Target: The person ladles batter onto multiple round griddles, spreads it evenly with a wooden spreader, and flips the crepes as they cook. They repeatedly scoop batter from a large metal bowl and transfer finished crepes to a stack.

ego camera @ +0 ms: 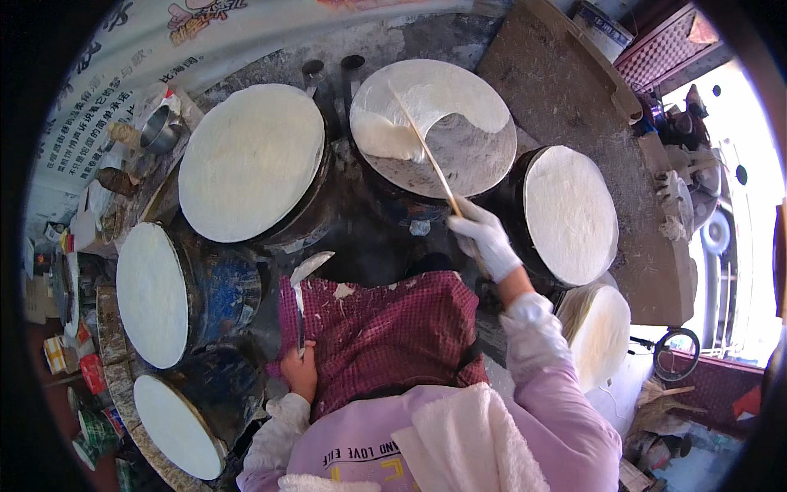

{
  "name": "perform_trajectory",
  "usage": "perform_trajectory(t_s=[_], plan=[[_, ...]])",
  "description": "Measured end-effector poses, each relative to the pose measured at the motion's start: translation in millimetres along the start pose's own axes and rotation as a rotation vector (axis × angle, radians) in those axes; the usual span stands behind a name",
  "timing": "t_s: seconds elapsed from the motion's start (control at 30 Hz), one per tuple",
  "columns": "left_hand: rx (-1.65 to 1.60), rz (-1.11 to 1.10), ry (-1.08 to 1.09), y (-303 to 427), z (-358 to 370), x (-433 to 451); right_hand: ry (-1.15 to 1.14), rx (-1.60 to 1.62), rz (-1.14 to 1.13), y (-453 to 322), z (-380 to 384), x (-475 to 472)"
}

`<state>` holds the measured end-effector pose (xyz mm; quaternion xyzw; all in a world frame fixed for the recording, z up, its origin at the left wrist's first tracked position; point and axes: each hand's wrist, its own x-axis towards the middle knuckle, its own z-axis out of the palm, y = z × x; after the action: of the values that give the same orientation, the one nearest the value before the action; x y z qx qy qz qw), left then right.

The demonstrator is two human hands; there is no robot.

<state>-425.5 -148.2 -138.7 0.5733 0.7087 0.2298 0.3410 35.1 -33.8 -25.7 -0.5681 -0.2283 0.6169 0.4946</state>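
Note:
My right hand [486,237], in a white knit glove, grips a long thin wooden spreading stick [427,150]. Its blade lies across the round griddle at top centre, where white batter [387,135] covers part of the surface in a curve. Bare grey griddle [470,150] shows beside and below the batter. Down at the left, my bare left hand [300,369] is closed on the handle of a ladle [310,265], whose bowl has white batter on it. The ladle is over the edge of a dark red checked apron [381,332], away from the griddles.
Pale round sheets cover griddles at upper left [252,163], left [152,295], lower left [178,427] and right [570,215]. A stack of round sheets [596,335] stands at lower right. A metal cup [161,129] is on the left ledge; brown board [572,123] lies upper right.

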Motion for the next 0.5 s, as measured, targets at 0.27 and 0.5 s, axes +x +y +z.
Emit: perform_trajectory(t_s=[0.27, 0.5], plan=[[-0.096, -0.015, 0.007, -6, -5, 7, 0.215, 0.168, -0.042, 54, 151, 26], [-0.08, 0.004, 0.02, -9, -16, 8, 0.41, 0.088, -0.191, 80, 172, 48]])
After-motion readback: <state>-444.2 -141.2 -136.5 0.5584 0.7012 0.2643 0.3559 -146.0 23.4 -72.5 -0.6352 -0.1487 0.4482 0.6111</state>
